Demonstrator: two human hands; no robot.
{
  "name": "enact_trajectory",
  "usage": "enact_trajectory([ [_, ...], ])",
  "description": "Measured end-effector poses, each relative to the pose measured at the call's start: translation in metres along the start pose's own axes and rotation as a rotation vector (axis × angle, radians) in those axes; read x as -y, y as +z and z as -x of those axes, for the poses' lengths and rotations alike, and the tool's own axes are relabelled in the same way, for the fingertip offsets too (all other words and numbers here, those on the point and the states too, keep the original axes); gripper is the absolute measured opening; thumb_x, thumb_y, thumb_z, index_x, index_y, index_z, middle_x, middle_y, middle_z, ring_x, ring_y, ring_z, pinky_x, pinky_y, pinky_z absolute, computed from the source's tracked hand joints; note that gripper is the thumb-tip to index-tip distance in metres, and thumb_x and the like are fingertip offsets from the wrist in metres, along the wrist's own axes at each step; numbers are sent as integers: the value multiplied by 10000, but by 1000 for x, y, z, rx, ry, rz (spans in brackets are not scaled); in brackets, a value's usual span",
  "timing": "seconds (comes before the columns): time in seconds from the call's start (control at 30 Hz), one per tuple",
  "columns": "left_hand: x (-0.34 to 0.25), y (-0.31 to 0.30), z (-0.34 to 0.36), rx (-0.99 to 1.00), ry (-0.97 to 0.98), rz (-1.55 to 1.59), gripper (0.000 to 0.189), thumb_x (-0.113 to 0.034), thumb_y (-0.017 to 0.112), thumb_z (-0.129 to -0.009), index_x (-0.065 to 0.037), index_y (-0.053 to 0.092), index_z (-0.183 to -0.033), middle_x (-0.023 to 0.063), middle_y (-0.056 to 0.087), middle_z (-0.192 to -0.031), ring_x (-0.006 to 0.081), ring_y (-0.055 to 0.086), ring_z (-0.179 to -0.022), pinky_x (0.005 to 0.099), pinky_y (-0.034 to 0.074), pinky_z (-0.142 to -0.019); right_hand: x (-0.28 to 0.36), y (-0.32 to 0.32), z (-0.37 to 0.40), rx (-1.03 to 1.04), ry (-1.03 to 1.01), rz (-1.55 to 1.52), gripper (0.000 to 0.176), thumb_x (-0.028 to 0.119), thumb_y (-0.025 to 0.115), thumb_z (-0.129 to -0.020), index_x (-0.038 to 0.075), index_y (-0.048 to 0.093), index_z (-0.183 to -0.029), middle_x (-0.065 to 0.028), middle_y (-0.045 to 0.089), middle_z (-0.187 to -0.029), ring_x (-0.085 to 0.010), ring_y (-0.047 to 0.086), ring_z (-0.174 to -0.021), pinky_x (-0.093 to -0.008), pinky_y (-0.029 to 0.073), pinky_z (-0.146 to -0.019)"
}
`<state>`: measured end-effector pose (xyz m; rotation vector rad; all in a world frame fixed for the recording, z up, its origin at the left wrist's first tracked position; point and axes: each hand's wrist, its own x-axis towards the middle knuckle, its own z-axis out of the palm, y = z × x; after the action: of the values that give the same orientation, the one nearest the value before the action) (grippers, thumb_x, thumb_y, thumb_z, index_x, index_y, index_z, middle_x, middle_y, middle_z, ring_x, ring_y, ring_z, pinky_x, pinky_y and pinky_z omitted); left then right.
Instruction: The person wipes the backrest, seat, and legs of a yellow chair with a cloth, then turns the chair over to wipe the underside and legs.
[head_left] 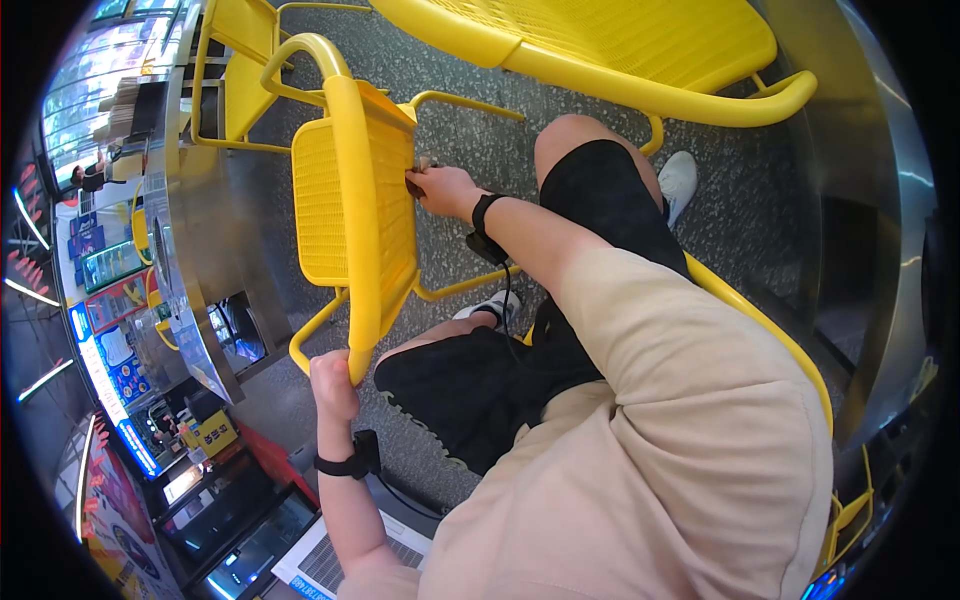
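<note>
A yellow chair (359,200) with a thick tubular frame and woven-look panels stands before me. My left hand (335,383) is closed around the lower bend of its tube. At the near face of the chair's panel, my right hand (445,190) has its fingers pinched together. A small dark bit shows at those fingertips, too small to name. Each wrist wears a black band with a small device and a cable.
Another yellow seat (620,45) lies close at the top, and a further yellow chair (240,75) stands beyond. Metal counters (215,290) run along the far side. Speckled floor (480,150) shows between the chairs. A white vented box (320,560) is by my left arm.
</note>
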<state>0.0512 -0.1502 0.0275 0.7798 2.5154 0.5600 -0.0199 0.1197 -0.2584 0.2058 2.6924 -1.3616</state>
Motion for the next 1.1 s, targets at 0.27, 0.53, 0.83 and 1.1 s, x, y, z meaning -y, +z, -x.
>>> enact_trajectory([
  [0.27,10,8,4,-147,-23,5,749,-585,401,-1033,-11,545,-573,127,538,-509,310,597,-509,417,405,-509,17,-9,5,186,92,-30,271,202,584,-926,81,768,-1084,-165,751,-1105,-320,723,-1034,-432,587,-888],
  [0.53,18,6,14,-287,182,-16,639,-610,723,-831,-14,586,-647,134,574,-643,316,628,-659,412,449,-600,-16,-56,-5,86,289,-342,218,116,649,-865,-9,776,-990,-172,776,-996,-303,762,-929,-381,605,-762],
  [0.83,54,0,23,-338,91,-356,576,-555,900,-592,-49,625,-581,134,599,-571,340,608,-554,430,476,-573,-42,-150,28,-144,547,-1509,206,95,546,-896,-13,651,-1037,-227,721,-949,-336,726,-734,-440,569,-623],
  [1.1,75,10,22,-375,125,-341,527,-440,915,-539,-43,576,-610,160,566,-606,384,589,-602,443,444,-573,-24,-75,-6,-192,446,-1094,152,103,581,-910,16,704,-892,-158,690,-811,-302,680,-647,-465,517,-558],
])
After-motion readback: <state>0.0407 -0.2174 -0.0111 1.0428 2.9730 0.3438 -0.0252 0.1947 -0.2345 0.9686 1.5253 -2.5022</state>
